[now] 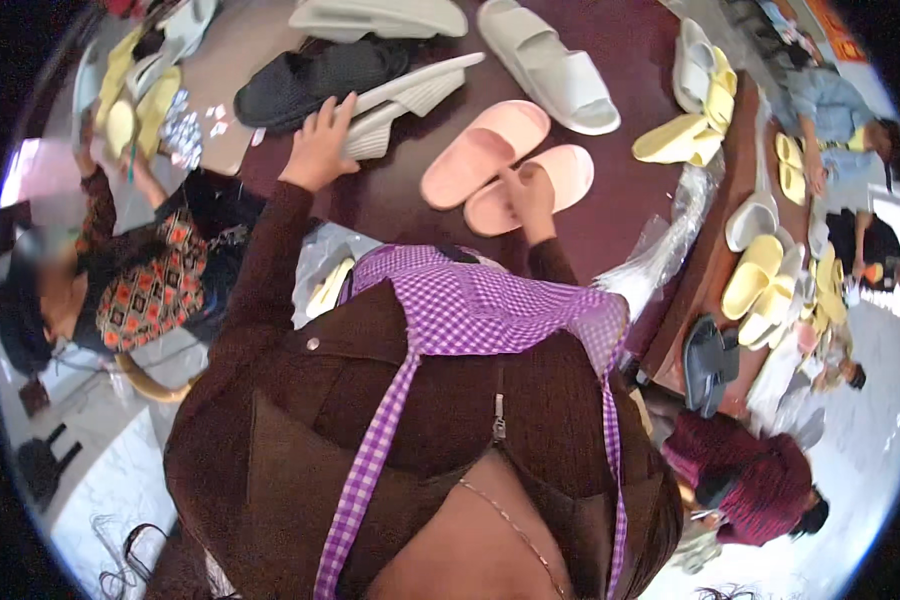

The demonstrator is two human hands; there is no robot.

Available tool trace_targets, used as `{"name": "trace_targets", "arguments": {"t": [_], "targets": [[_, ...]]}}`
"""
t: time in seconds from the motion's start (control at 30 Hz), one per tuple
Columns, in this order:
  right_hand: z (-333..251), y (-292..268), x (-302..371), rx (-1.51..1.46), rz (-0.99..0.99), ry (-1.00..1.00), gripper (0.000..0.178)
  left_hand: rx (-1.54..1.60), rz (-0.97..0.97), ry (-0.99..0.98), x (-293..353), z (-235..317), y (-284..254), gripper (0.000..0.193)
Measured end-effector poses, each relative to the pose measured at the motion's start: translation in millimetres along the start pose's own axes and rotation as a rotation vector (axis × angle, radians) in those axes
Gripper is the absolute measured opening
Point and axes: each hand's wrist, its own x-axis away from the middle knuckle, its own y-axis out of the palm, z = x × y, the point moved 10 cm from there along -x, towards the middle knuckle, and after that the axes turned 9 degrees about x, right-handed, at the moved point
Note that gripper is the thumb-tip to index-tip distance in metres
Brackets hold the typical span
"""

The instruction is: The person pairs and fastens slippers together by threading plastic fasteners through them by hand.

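My left hand (320, 145) reaches forward with its fingers spread, resting against the end of a pale grey ribbed slipper (405, 108) that lies tipped on its side. Just beyond it is a pair of black woven slippers (315, 80). Two pink slippers sit in front of me, one pink slipper (490, 150) to the left and the other pink slipper (565, 175) nearer my right side. Over the strap of that second one my right hand (532, 195) is curled, its fingertips partly hidden against the pink slipper.
The dark red table (630, 60) also bears light grey slippers (555, 70) and yellow slippers (685, 140). Clear plastic bags (660, 240) lie along its right side. Another table (710, 270) carries more slippers. A person (150, 280) sits at left; others are at right.
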Motion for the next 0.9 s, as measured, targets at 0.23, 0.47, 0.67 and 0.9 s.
{"name": "trace_targets", "arguments": {"t": [0.23,0.47,0.67,0.9], "targets": [[3,-17,-18,0.246,0.411,-0.067,0.029,-0.027,0.032,0.212,4,36,-9,0.091],[23,-90,33,0.104,0.531,-0.094,0.022,0.384,0.015,0.166,-3,22,1,0.078],[61,-171,66,0.44,0.609,-0.055,0.02,1.338,-0.264,-0.102,13,41,25,0.073],[86,-416,90,1.379,0.584,0.049,0.022,1.718,-0.385,-0.2,22,76,40,0.07]]}}
